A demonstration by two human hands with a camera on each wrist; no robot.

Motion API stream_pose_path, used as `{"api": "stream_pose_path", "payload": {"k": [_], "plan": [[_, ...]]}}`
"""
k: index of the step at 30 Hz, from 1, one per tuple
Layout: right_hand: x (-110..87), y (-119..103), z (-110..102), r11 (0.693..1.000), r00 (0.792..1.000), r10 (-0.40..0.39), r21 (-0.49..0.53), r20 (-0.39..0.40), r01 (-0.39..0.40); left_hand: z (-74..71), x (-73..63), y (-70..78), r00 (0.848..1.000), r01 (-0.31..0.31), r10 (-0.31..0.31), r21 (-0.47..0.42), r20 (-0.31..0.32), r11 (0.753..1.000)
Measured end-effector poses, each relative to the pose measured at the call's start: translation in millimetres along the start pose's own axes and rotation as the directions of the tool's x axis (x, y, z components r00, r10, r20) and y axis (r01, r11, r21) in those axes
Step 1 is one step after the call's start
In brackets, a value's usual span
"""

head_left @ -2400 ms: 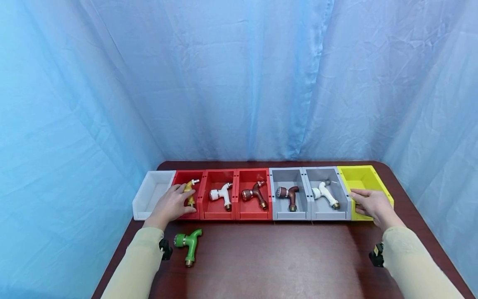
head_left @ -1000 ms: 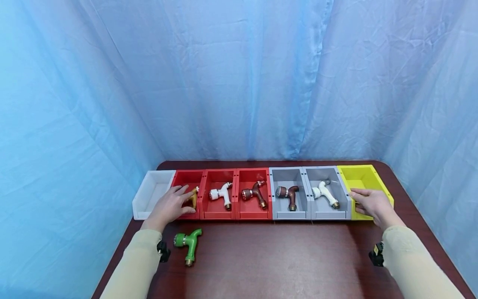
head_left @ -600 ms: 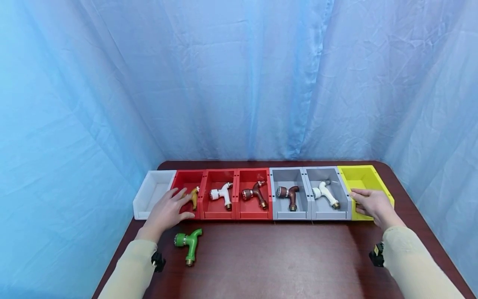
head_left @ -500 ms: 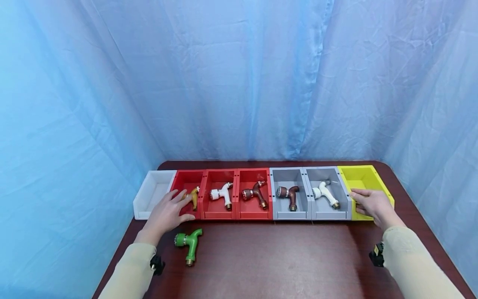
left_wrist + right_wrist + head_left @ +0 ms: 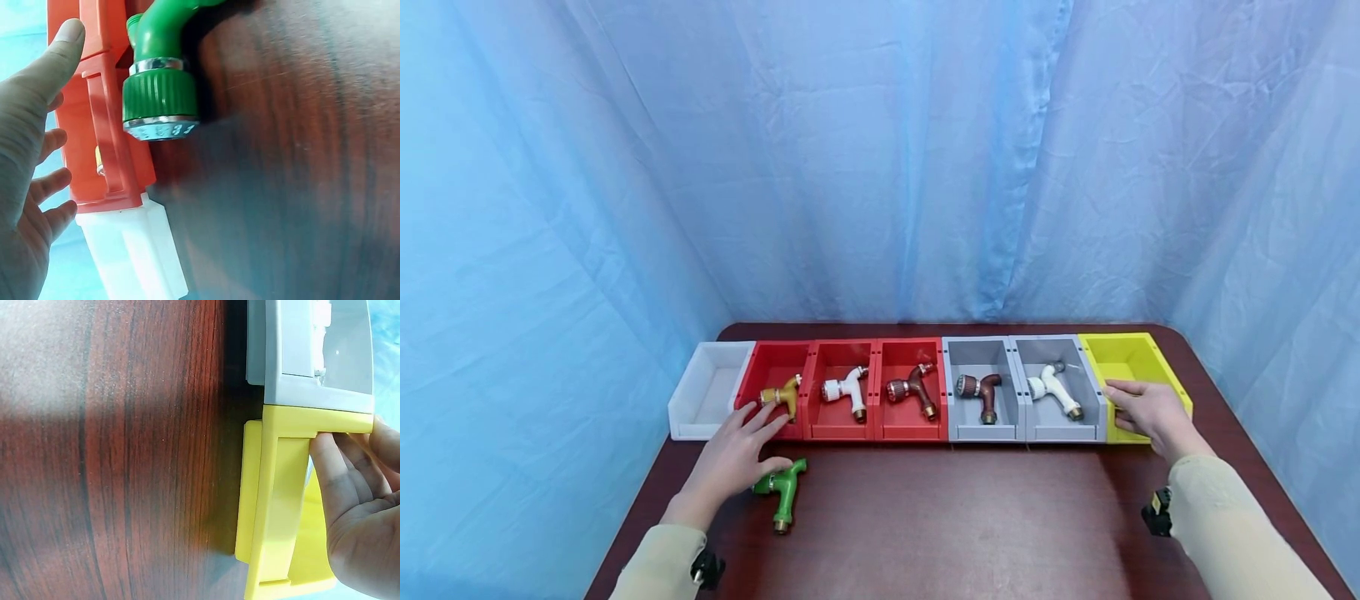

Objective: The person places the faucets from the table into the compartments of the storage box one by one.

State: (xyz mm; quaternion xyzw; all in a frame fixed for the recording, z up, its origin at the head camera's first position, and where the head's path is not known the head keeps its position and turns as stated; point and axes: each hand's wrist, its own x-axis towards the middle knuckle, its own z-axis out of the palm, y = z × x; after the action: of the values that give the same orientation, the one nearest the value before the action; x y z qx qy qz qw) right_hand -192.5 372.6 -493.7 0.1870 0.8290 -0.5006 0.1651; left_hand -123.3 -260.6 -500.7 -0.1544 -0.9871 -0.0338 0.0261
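Observation:
My left hand [image 5: 730,458] spreads its fingers at the front of the leftmost red bin [image 5: 778,352], fingertips near a yellow faucet [image 5: 789,395] lying inside. Its thumb lies over a green faucet [image 5: 786,496] on the table, hiding part of the knob; in the left wrist view that green faucet [image 5: 159,94] stands apart from the thumb. At the right end, my right hand [image 5: 1153,412] grips the left wall of a yellow bin [image 5: 1167,375]. In the right wrist view its fingers [image 5: 334,469] reach inside that wall.
A white bin [image 5: 685,408] stands at the row's left end. Two more red bins hold a white faucet [image 5: 853,392] and a brown faucet [image 5: 917,392]. Two grey bins hold a brown faucet [image 5: 985,396] and a white faucet [image 5: 1056,390]. Blue curtains [image 5: 880,167] surround the table.
My left hand has let go of the yellow faucet, which now lies lower in the red bin, and has drawn back toward the green faucet. The right hand stays on the yellow bin.

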Motion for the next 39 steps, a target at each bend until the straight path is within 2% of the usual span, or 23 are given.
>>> {"api": "stream_pose_path", "payload": {"k": [8,13,17,21,24,27,33,39], "plan": [[-0.6,0.8,-0.5,1.0,1.0,0.012,0.005,-0.006,-0.012,6.0,-13.3,7.5,0.999,-0.03,0.03,0.005,0.024,1.0],[-0.1,1.4,-0.4,1.0,1.0,0.021,0.009,-0.007,-0.021,9.4,-21.0,14.0,0.995,-0.014,0.017,-0.036,0.102,0.999],[-0.4,1.0,-0.4,1.0,1.0,0.027,0.015,-0.007,-0.026,13.5,-26.4,18.1,0.984,0.007,0.008,-0.086,0.179,0.996],[-0.3,0.2,-0.5,1.0,1.0,0.028,0.01,-0.009,-0.028,18.8,-31.7,21.6,0.964,0.054,-0.015,-0.139,0.264,0.989],[0.6,-0.5,0.0,1.0,1.0,0.023,0.001,-0.015,-0.023,21.9,-34.5,23.8,0.953,0.087,-0.038,-0.152,0.3,0.985],[0.7,-1.9,1.0,1.0,1.0,0.025,-0.001,-0.019,-0.025,23.1,-36.8,25.9,0.95,0.102,-0.049,-0.156,0.307,0.982],[-0.9,-2.9,2.0,1.0,1.0,0.019,-0.001,-0.02,-0.019,22.4,-42.3,29.6,0.95,0.09,-0.035,-0.165,0.311,0.982],[-2.0,-2.0,1.4,1.0,1.0,0.02,-0.007,-0.019,-0.02,22.6,-46.7,28.9,0.964,0.007,0.03,-0.138,0.266,0.99]]}}
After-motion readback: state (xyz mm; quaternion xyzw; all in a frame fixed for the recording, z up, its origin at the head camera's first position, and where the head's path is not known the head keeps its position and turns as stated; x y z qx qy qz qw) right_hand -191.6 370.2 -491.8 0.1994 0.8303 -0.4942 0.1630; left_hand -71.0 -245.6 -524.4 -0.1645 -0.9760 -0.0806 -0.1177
